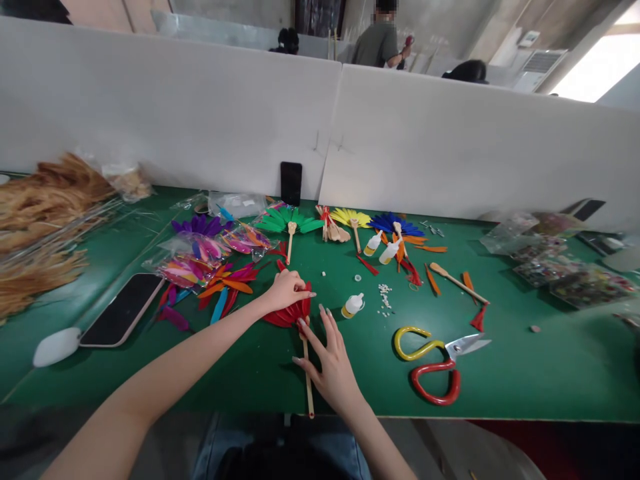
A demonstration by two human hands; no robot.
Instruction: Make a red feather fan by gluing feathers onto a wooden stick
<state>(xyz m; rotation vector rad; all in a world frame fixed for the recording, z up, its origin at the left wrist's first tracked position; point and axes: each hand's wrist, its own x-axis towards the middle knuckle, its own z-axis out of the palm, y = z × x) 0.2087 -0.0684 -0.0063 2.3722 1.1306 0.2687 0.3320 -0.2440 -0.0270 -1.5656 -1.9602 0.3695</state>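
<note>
A red feather fan (287, 316) with a thin wooden handle (309, 390) lies on the green table in front of me. My left hand (286, 292) rests over its feathers, with thumb and fingers pinched on a red feather (307, 301) at the right side. My right hand (327, 363) is spread open beside the handle. Its index fingertip touches the fan's base, where feathers meet wood. A small white glue bottle (353, 305) stands right of the fan, near tiny white beads (384, 299). The left palm hides part of the feathers.
Scissors (450, 353) with yellow and red handles lie at right. Behind are green (287, 220), yellow (351, 217) and blue fans (390, 224). Bagged feathers (193, 263) and a phone (123, 311) lie left. A white partition (200, 120) stands behind; a person (377, 43) is beyond it.
</note>
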